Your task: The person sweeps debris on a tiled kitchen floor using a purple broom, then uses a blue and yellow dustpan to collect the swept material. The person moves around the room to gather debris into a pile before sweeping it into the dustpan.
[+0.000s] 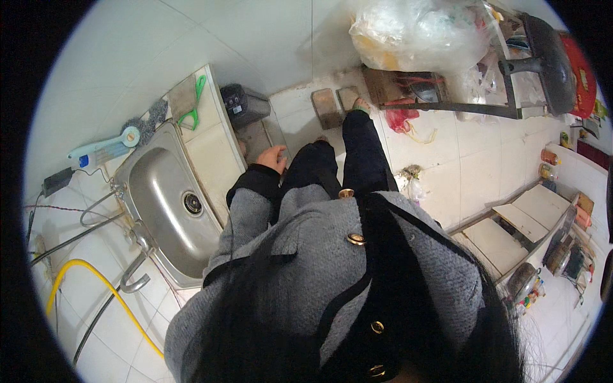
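My left hand (273, 159) hangs beside my dark trousers, near the front edge of the tiled counter (215, 139). It holds nothing, and its fingers look slightly apart. My right hand is out of view. Left of me a stainless steel sink (163, 206) is set into the counter, with its drain (193, 204) uncovered. A curved metal tap (136, 280) stands at its near end. On the counter's far end lies a green-handled peeler (197, 107). Behind the sink rests a light-blue-handled brush (107, 143) next to grey scouring pads (155, 115).
A black bin-like container (244, 103) stands past the counter's end. Two bricks (327, 109) lie on the floor by my feet. A rack (450, 109) at the far right bears plastic bags (421, 33) and a frying pan (550, 67). A red bag (401, 117) and litter (411, 174) lie on the floor.
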`<state>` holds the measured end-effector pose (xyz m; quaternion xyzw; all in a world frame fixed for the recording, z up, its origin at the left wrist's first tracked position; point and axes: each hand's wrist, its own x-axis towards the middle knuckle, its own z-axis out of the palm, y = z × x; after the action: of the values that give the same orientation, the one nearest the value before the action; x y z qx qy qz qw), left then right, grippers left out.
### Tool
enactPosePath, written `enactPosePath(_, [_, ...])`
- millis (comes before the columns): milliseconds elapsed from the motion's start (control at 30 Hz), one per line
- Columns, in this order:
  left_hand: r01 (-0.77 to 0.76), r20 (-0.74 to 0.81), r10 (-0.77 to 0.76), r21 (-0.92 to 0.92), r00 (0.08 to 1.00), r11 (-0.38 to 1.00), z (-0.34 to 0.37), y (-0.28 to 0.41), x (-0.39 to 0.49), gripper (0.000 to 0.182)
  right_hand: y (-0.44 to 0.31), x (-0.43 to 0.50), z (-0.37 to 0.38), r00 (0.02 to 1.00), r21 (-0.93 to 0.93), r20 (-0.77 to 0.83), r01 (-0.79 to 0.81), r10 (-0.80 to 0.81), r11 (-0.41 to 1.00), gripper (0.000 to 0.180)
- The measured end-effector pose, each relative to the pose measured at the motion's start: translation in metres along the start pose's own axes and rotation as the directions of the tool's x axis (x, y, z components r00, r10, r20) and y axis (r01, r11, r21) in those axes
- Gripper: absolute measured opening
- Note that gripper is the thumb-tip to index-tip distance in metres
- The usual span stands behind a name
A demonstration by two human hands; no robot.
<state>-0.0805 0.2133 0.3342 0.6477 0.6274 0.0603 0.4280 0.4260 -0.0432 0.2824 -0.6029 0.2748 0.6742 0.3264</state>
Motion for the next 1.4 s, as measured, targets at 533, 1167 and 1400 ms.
enactPosePath(533, [0.009, 0.08, -0.012, 0.036, 0.997, 0.999, 0.004, -0.001, 0.004, 0.032, 0.011, 0.036, -0.029, 0.998, 0.136, 0.027, -0.064, 0.061, 0.989, 0.026])
enactPosePath(1167, [0.037, 0.086, -0.033, -0.041, 0.996, 0.998, 0.002, -0.001, 0.003, 0.031, 0.012, 0.052, -0.037, 0.993, 0.158, 0.032, -0.118, 0.114, 0.98, 0.031])
enactPosePath(1400, [0.032, 0.07, -0.029, -0.047, 0.997, 0.998, 0.0, 0.001, 0.004, 0.032, 0.014, 0.056, -0.044, 0.992, 0.144, 0.045, -0.126, 0.121, 0.982, 0.034])
